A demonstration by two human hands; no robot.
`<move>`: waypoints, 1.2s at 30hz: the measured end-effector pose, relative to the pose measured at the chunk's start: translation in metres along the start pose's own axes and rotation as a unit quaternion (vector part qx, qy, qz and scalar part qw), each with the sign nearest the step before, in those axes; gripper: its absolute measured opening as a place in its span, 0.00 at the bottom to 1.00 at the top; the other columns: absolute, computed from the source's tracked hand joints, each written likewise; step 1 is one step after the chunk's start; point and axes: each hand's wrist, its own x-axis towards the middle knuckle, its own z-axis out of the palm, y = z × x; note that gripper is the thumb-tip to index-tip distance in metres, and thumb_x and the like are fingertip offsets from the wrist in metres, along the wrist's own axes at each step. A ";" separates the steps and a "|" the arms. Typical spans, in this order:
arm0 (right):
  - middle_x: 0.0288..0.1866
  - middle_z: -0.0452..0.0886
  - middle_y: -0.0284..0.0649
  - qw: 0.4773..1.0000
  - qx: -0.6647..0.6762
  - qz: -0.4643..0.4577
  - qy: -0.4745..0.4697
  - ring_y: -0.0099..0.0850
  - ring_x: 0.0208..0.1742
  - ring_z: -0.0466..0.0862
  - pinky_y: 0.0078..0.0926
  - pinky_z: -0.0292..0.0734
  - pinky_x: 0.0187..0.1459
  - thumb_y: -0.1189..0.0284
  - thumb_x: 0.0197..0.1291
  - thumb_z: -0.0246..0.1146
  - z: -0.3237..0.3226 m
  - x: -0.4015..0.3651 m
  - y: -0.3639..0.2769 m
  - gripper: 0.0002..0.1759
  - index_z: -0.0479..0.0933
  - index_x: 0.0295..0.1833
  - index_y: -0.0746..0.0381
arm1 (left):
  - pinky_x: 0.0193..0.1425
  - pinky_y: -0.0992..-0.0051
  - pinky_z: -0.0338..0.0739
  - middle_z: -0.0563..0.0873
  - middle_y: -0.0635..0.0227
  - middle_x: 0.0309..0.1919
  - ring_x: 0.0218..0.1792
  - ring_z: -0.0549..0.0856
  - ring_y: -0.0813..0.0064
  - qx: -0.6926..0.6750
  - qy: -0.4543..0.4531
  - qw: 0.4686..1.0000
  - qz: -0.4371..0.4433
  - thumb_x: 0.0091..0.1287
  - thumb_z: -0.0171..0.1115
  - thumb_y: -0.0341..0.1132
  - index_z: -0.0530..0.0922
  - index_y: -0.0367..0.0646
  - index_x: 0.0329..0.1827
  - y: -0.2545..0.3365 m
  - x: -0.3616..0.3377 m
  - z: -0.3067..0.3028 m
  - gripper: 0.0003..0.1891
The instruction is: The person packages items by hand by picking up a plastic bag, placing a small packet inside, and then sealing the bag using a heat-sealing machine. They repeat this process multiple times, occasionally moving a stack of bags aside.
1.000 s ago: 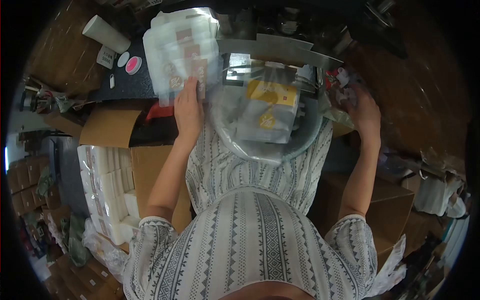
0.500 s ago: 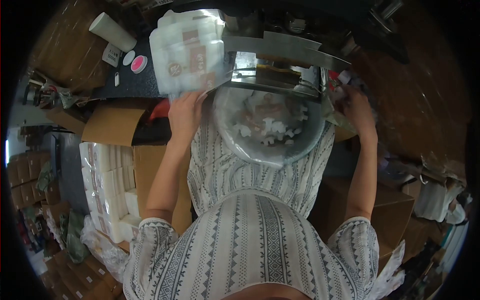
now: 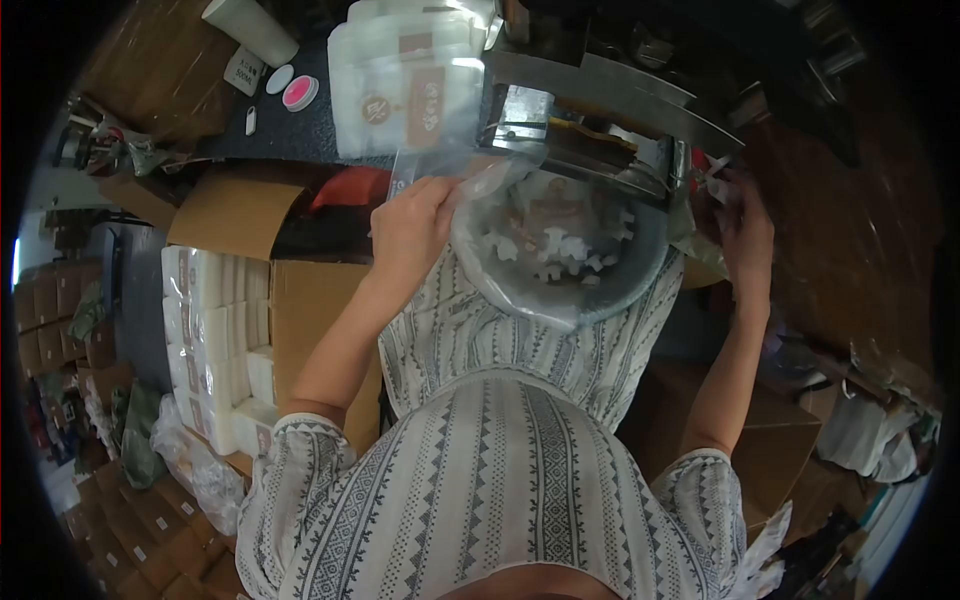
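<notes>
My left hand (image 3: pixel 412 225) pinches a clear plastic bag (image 3: pixel 480 178) just left of the metal machine (image 3: pixel 600 150). To its upper left lies a stack of clear bags with brown labels (image 3: pixel 405 95). My right hand (image 3: pixel 745 225) is at the machine's right end, beside a red item (image 3: pixel 698 168); its fingers are bent around something small and pale that I cannot make out. Between the hands, on my lap, sits a round basin (image 3: pixel 560 310) lined with plastic, holding small white scraps (image 3: pixel 565 250) and a labelled piece.
An open cardboard box (image 3: pixel 325 330) with stacked white packs (image 3: pixel 210 340) stands at left. A white cup (image 3: pixel 250 30), a pink round tin (image 3: pixel 300 93) and a white lid lie on the dark table (image 3: pixel 300 135). Another cardboard box (image 3: pixel 770 430) stands at right.
The view has shifted. My left hand has moved right, toward the machine, with the bag in its fingers. My right hand stays by the machine's right end.
</notes>
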 end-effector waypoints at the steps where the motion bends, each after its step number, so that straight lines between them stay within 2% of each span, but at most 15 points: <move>1: 0.51 0.80 0.51 0.997 0.003 -0.050 0.051 0.46 0.49 0.82 0.37 0.76 0.49 0.82 0.60 0.55 -0.001 -0.002 0.000 0.19 0.75 0.57 0.60 | 0.32 0.65 0.77 0.84 0.64 0.32 0.31 0.84 0.57 -0.001 0.004 1.000 0.004 0.64 0.61 0.33 0.82 0.45 0.38 0.002 -0.001 0.001 0.04; 8: 0.48 0.82 0.49 0.997 -0.055 0.055 0.014 0.41 0.47 0.84 0.33 0.77 0.47 0.81 0.63 0.56 -0.003 -0.005 0.013 0.18 0.74 0.59 0.61 | 0.30 0.65 0.76 0.84 0.64 0.30 0.30 0.83 0.57 -0.019 0.019 0.999 0.027 0.63 0.62 0.33 0.82 0.45 0.38 0.010 -0.001 0.000 0.04; 10: 0.44 0.83 0.47 0.990 0.087 0.078 0.076 0.38 0.43 0.84 0.31 0.77 0.46 0.77 0.64 0.58 -0.011 -0.013 -0.025 0.12 0.76 0.53 0.63 | 0.29 0.65 0.76 0.83 0.65 0.30 0.29 0.83 0.58 -0.003 0.021 0.999 0.034 0.63 0.63 0.33 0.82 0.45 0.38 0.014 -0.001 -0.001 0.04; 11: 0.44 0.83 0.47 0.990 0.087 0.078 0.076 0.38 0.43 0.84 0.31 0.77 0.46 0.77 0.64 0.58 -0.008 -0.016 -0.037 0.12 0.76 0.53 0.63 | 0.29 0.65 0.76 0.83 0.65 0.30 0.29 0.83 0.58 -0.003 0.021 0.999 0.034 0.63 0.63 0.33 0.82 0.45 0.38 0.016 -0.001 -0.002 0.04; 13: 0.44 0.84 0.41 0.950 0.306 -0.039 -0.052 0.28 0.42 0.85 0.25 0.78 0.44 0.78 0.64 0.60 0.000 -0.023 -0.060 0.09 0.76 0.49 0.63 | 0.29 0.66 0.75 0.83 0.65 0.30 0.28 0.83 0.59 -0.007 0.035 0.998 0.046 0.62 0.63 0.32 0.82 0.46 0.38 0.022 0.000 -0.003 0.04; 14: 0.44 0.84 0.41 0.950 0.307 -0.037 -0.050 0.28 0.42 0.85 0.25 0.78 0.44 0.78 0.64 0.60 0.008 -0.027 -0.074 0.09 0.76 0.49 0.63 | 0.29 0.66 0.75 0.83 0.65 0.30 0.28 0.83 0.59 -0.007 0.033 0.998 0.048 0.62 0.63 0.32 0.82 0.46 0.38 0.026 0.000 -0.005 0.04; 16: 0.48 0.84 0.39 0.893 0.434 -0.029 -0.118 0.22 0.47 0.82 0.20 0.75 0.49 0.81 0.62 0.62 0.023 -0.029 -0.096 0.08 0.75 0.46 0.64 | 0.28 0.66 0.75 0.83 0.65 0.30 0.28 0.83 0.59 -0.023 0.037 0.997 0.057 0.61 0.64 0.30 0.82 0.46 0.37 0.031 0.002 -0.006 0.03; 19: 0.50 0.84 0.40 0.931 0.324 -0.090 -0.142 0.23 0.49 0.82 0.19 0.74 0.52 0.80 0.62 0.63 0.024 -0.023 -0.113 0.07 0.74 0.45 0.65 | 0.28 0.66 0.75 0.83 0.65 0.29 0.28 0.83 0.58 -0.058 -0.006 0.994 0.088 0.59 0.65 0.29 0.81 0.45 0.36 0.033 0.001 -0.006 0.03; 23: 0.49 0.84 0.40 0.901 0.386 -0.102 -0.171 0.23 0.50 0.82 0.19 0.74 0.52 0.79 0.62 0.63 0.033 -0.023 -0.107 0.08 0.73 0.46 0.66 | 0.28 0.67 0.75 0.84 0.62 0.29 0.28 0.83 0.57 -0.152 -0.081 0.981 0.090 0.61 0.65 0.30 0.82 0.43 0.37 0.031 -0.002 0.013 0.04; 25: 0.48 0.85 0.40 0.919 0.369 -0.047 -0.128 0.23 0.50 0.82 0.20 0.74 0.53 0.78 0.62 0.63 0.035 -0.023 -0.104 0.10 0.74 0.48 0.67 | 0.28 0.67 0.74 0.84 0.58 0.31 0.26 0.84 0.61 -0.255 -0.192 0.948 0.016 0.64 0.64 0.32 0.83 0.41 0.42 0.034 0.005 0.028 0.07; 26: 0.48 0.85 0.40 0.920 0.368 -0.048 -0.127 0.23 0.50 0.82 0.20 0.74 0.53 0.78 0.62 0.63 0.037 -0.022 -0.099 0.10 0.74 0.48 0.67 | 0.28 0.67 0.74 0.84 0.58 0.31 0.26 0.84 0.61 -0.255 -0.191 0.948 0.018 0.64 0.64 0.32 0.83 0.41 0.42 0.035 0.012 0.035 0.07; 28: 0.43 0.85 0.41 0.956 0.281 -0.071 0.047 0.29 0.46 0.85 0.25 0.77 0.46 0.77 0.59 0.65 0.036 -0.019 -0.085 0.10 0.78 0.47 0.65 | 0.36 0.79 0.79 0.88 0.60 0.38 0.33 0.86 0.78 -0.326 -0.329 0.864 -0.199 0.67 0.64 0.36 0.84 0.37 0.46 0.038 0.027 0.050 0.12; 29: 0.43 0.85 0.41 0.956 0.280 -0.073 0.045 0.29 0.46 0.85 0.25 0.77 0.46 0.77 0.59 0.65 0.028 -0.019 -0.079 0.10 0.78 0.47 0.65 | 0.36 0.79 0.79 0.88 0.60 0.38 0.33 0.86 0.78 -0.328 -0.327 0.863 -0.200 0.67 0.64 0.36 0.84 0.37 0.46 0.039 0.035 0.057 0.12; 31: 0.44 0.84 0.45 0.987 0.154 0.031 -0.038 0.33 0.45 0.85 0.27 0.76 0.45 0.75 0.59 0.65 0.006 -0.021 -0.069 0.11 0.79 0.48 0.64 | 0.42 0.81 0.81 0.87 0.61 0.40 0.37 0.87 0.79 -0.574 -0.271 0.716 -0.291 0.68 0.64 0.39 0.82 0.31 0.46 0.047 0.050 0.061 0.16; 36: 0.42 0.83 0.50 0.996 0.024 -0.066 0.051 0.42 0.41 0.85 0.34 0.77 0.42 0.74 0.60 0.63 0.018 0.006 -0.011 0.11 0.80 0.49 0.63 | 0.45 0.81 0.81 0.86 0.60 0.42 0.39 0.87 0.76 -0.551 -0.274 0.712 -0.337 0.68 0.64 0.39 0.80 0.30 0.50 0.050 0.056 0.062 0.18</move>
